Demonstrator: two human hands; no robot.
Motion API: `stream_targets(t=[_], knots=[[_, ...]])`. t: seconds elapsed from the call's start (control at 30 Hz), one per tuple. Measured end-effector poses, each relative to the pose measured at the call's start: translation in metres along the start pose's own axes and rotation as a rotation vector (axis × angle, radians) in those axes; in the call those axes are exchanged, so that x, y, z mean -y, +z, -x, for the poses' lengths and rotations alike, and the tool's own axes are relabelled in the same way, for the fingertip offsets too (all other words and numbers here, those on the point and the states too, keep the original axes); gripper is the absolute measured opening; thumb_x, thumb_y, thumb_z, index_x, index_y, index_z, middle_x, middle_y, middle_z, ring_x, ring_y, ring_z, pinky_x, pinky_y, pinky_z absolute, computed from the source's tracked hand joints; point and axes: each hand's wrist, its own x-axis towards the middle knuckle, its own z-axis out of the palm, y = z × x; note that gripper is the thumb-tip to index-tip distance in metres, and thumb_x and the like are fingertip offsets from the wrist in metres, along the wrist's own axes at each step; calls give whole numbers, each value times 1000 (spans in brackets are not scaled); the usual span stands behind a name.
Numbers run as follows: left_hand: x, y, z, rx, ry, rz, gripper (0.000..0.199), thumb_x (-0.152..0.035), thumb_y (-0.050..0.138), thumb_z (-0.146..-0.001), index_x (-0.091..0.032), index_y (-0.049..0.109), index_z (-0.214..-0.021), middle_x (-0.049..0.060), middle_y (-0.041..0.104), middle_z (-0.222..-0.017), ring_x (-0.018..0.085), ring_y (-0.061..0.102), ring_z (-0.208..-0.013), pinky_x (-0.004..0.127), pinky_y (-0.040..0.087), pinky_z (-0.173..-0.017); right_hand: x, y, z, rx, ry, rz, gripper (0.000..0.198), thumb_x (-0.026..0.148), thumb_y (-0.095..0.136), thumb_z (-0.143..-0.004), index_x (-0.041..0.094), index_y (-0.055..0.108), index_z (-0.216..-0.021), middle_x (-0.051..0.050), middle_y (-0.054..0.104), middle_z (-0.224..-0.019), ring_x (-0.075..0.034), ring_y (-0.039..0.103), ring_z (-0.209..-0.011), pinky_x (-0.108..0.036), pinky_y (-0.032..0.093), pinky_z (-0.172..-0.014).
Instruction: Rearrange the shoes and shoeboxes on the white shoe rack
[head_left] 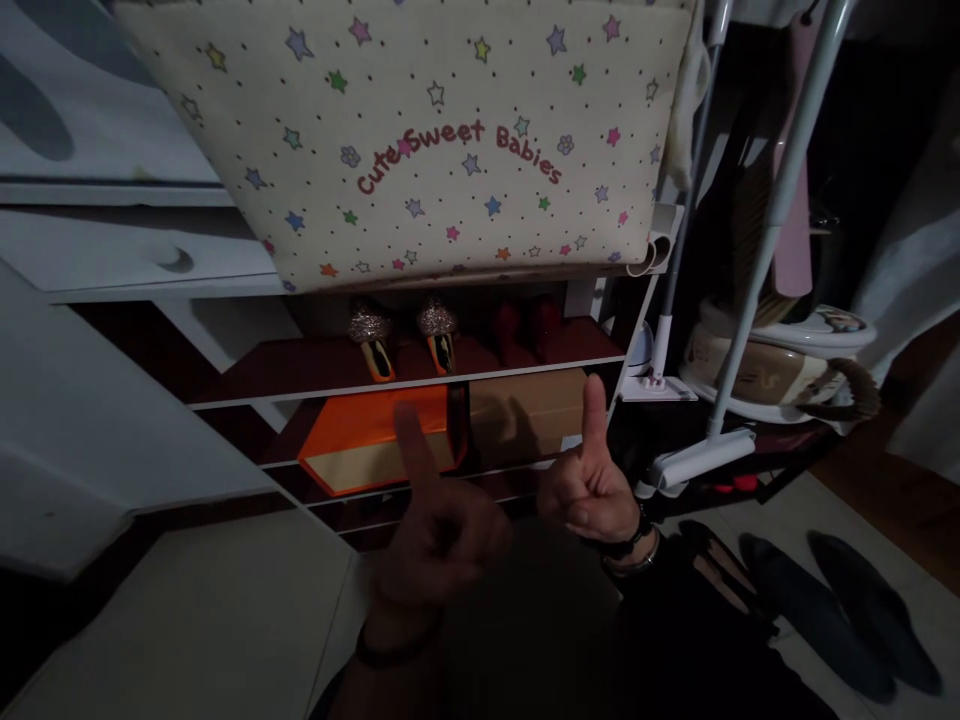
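Note:
Both hands are raised in front of a shoe rack, each with its index finger pointing up and the other fingers curled in. My left hand (pixel 442 535) is dim, its fingertip in front of an orange box (pixel 375 415) on the lower shelf. My right hand (pixel 592 490) has the thumb folded across its curled fingers and wears bands at the wrist. Its fingertip overlaps the right end of a brown cardboard box (pixel 517 410). Neither hand shows anything held or touches the boxes. Above, glittery gold-heeled shoes (pixel 442 330) and dark red shoes (pixel 525 325) stand on a shelf (pixel 300 365).
A cream star-patterned fabric bin (pixel 450 110) reading "Cute Sweet Babies" overhangs the rack. White drawers (pixel 127 245) are at left. To the right stand a long-handled mop (pixel 757 260), a pink-handled brush (pixel 795 200) and stacked basins (pixel 750 360). Dark shoes (pixel 817 610) lie on the tiled floor.

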Motion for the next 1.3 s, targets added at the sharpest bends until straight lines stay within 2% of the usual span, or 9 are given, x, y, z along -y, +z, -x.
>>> stream_targets(t=[0.17,0.4,0.57,0.83,0.97,1.03,1.13,1.2,1.3], knots=[[3,-13,-8,207,-5,35,78,-19,73,-87,-45,45,-154,-12,32,-53,7,25,-39,19,35,-44,-5,-10,0,100,30,13,132,28,84,-75,54,-15,-159,18,31,-49,-7,20,-38,-20,31,-45],[3,-6,-7,235,91,82,90,-16,74,-88,-51,29,-158,-11,33,-60,5,24,-43,17,33,-48,0,-9,2,117,32,54,138,32,84,-76,45,-27,-157,20,29,-48,-5,16,-38,-19,29,-47],[3,-8,-5,220,77,99,86,-13,72,-87,-47,35,-157,-10,34,-60,6,26,-45,19,34,-49,0,-11,1,104,53,72,144,33,86,-73,40,-32,-155,21,28,-48,-5,18,-38,-19,26,-46],[-3,-6,-6,222,22,82,87,-12,71,-88,-50,33,-157,-11,35,-60,7,25,-46,19,32,-49,3,-6,1,185,-63,12,120,25,78,-85,51,-11,-162,17,28,-53,-7,16,-41,-18,30,-47],[-1,-11,-8,262,35,86,74,-16,73,-88,-43,45,-150,-10,33,-61,8,28,-48,21,34,-52,9,2,-4,131,-92,-18,102,27,81,-84,52,20,-162,15,31,-55,-7,20,-43,-19,30,-47],[1,-17,-9,225,26,85,52,-22,75,-88,-36,58,-135,-9,34,-63,8,30,-50,22,34,-54,12,7,-9,84,-124,-52,72,34,80,-86,44,50,-151,14,30,-54,-7,20,-44,-20,28,-47],[5,-27,-12,93,-42,-20,13,-33,73,-91,-21,67,-92,-4,41,-66,10,38,-57,27,33,-57,12,11,-17,-42,-140,-65,17,40,73,-92,23,75,-91,10,29,-54,-7,21,-46,-22,22,-48],[9,-34,-12,50,-108,-148,29,-36,71,-93,-18,59,-73,-2,44,-65,11,40,-60,29,33,-60,8,10,-20,-144,-124,-17,39,38,72,-92,18,58,-61,8,30,-53,-6,24,-47,-23,18,-48],[17,-43,-12,38,-229,-315,39,-41,71,-93,-17,53,-67,-2,42,-63,12,39,-61,30,31,-62,-4,5,-21,-244,-96,106,54,37,74,-91,19,40,-53,8,29,-52,-6,23,-48,-25,15,-49]])
